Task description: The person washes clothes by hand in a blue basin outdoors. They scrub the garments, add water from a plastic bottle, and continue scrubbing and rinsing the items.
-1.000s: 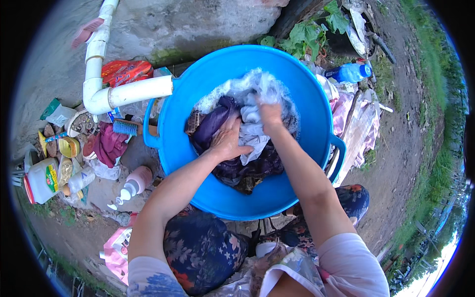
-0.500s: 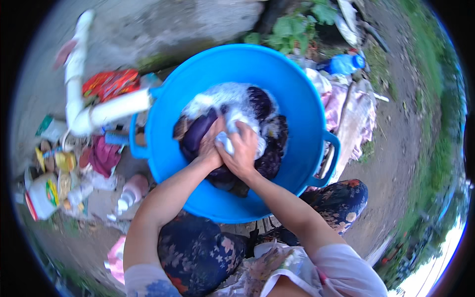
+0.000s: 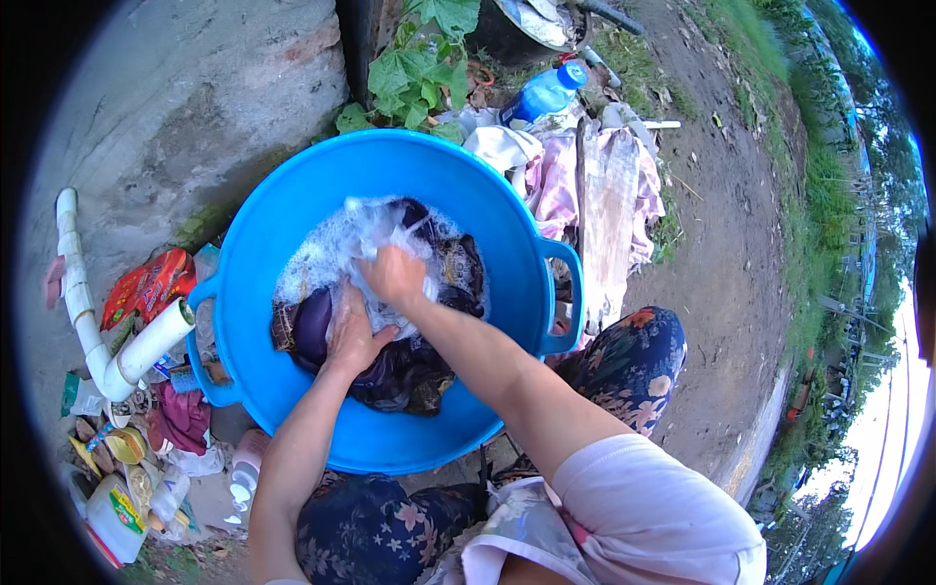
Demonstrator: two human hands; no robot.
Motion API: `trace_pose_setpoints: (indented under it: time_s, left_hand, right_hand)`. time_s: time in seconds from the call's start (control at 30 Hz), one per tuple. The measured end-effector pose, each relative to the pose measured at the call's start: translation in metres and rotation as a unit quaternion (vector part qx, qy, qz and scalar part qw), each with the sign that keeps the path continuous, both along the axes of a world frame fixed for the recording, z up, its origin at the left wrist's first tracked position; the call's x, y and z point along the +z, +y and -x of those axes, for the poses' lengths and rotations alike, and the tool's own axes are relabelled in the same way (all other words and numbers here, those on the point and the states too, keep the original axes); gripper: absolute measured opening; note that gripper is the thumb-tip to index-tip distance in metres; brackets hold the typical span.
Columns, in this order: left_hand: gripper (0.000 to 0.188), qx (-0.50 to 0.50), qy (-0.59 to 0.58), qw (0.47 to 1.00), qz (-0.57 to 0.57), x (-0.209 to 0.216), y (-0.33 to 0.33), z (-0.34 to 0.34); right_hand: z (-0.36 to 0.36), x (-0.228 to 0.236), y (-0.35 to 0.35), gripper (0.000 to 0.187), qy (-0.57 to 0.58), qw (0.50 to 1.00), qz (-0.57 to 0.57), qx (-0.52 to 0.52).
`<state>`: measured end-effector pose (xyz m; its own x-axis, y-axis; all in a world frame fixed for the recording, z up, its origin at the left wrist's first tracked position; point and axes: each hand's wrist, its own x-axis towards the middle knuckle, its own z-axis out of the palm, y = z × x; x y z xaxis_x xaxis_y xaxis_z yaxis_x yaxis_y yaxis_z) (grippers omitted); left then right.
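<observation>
A big blue plastic tub (image 3: 292, 210) with side handles stands on the ground between my knees. It holds soapy water and several dark wet clothes (image 3: 419, 366). My right hand (image 3: 392, 275) is closed on a pale soapy garment (image 3: 366, 229) in the middle of the tub. My left hand (image 3: 349, 331) presses flat on the purple and dark cloth beside it, fingers spread. The two hands almost touch.
A white plastic pipe (image 3: 117, 361) juts out at the left above a heap of bottles, packets and a brush. Pink cloth on a wooden board (image 3: 604, 210) lies right of the tub. A blue bottle (image 3: 543, 93) and green plants sit behind, by a concrete wall.
The view has swung so the tub sits lower and more to the left. My right hand has pulled back toward my left hand while rubbing the pale garment.
</observation>
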<state>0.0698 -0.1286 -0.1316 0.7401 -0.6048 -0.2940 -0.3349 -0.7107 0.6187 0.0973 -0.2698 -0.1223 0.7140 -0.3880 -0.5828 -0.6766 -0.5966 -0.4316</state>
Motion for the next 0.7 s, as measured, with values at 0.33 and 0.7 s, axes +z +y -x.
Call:
trace_pose_setpoints:
  time_s: [0.33, 0.7]
  left_hand:
    - [0.025, 0.165, -0.162, 0.962, 0.146, 0.036, 0.0, -0.019]
    - [0.089, 0.062, -0.007, 0.998, -0.018, -0.008, 0.005, 0.011]
  right_hand:
    - [-0.001, 0.066, -0.067, 0.042, -0.188, 0.904, -0.336, -0.185]
    - [0.082, 0.03, 0.034, 0.016, -0.32, 0.936, 0.09, 0.115]
